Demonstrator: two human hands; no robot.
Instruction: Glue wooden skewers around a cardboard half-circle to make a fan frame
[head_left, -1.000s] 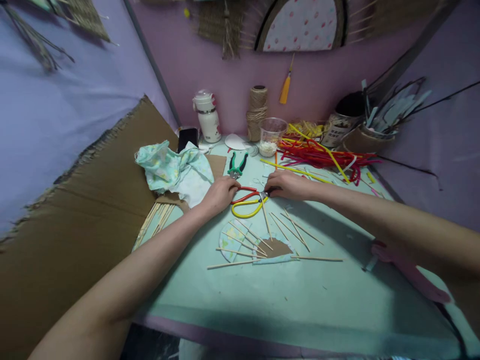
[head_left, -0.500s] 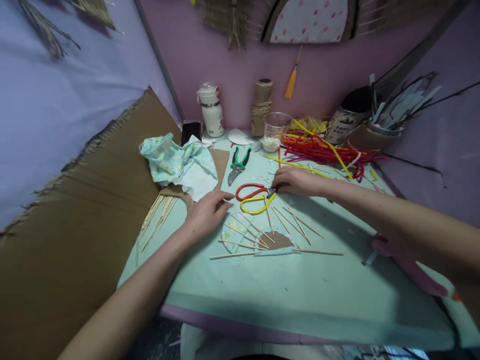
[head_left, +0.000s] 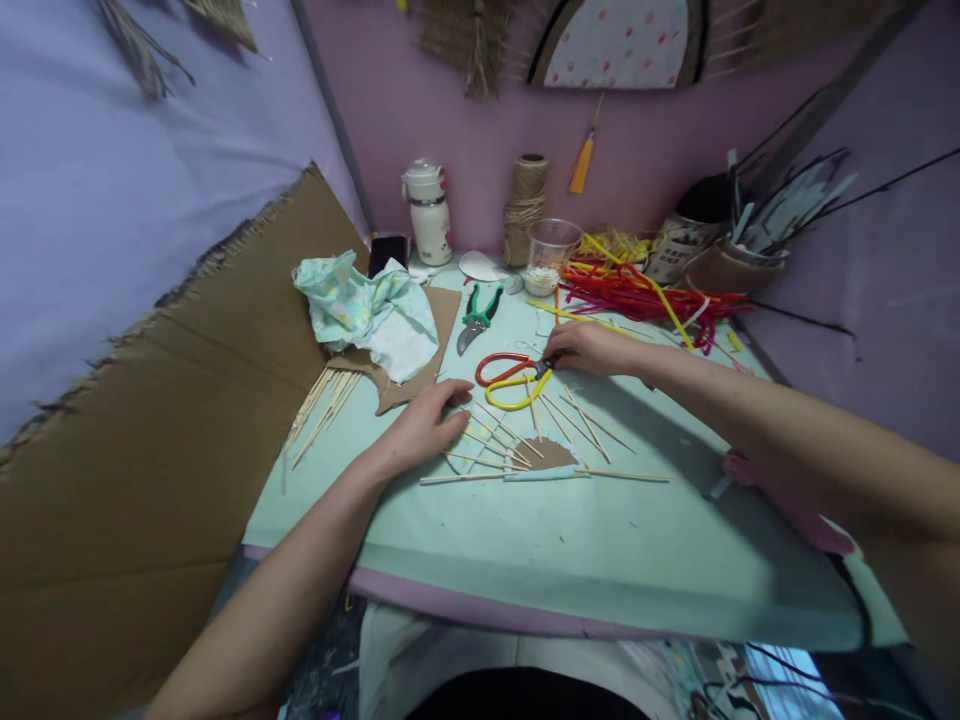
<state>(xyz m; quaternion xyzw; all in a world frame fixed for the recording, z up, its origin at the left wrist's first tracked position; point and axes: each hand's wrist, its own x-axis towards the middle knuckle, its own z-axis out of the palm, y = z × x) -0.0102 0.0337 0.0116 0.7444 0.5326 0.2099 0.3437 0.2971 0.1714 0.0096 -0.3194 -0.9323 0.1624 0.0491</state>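
My right hand is closed around the blade end of a pair of scissors, with their red and yellow handle loops pointing left over the table. My left hand lies low with thumb and fingers apart, its thumb by the left edge of a patterned cloth piece. Several thin sticks fan out over this cloth and around a small brown half-round card with a cloth-wrapped rim. Green-handled pruning shears lie beyond the scissors, touched by neither hand.
Crumpled cloth rests on cut cardboard at left, with spare sticks below. Behind stand a bottle, a twine spool and a clear cup. Red strips lie at the back right. A cardboard sheet leans left.
The camera view has shifted, so the table sits higher in the picture. My left hand has come nearer the patterned cloth. My right hand stays at the scissors' blades.
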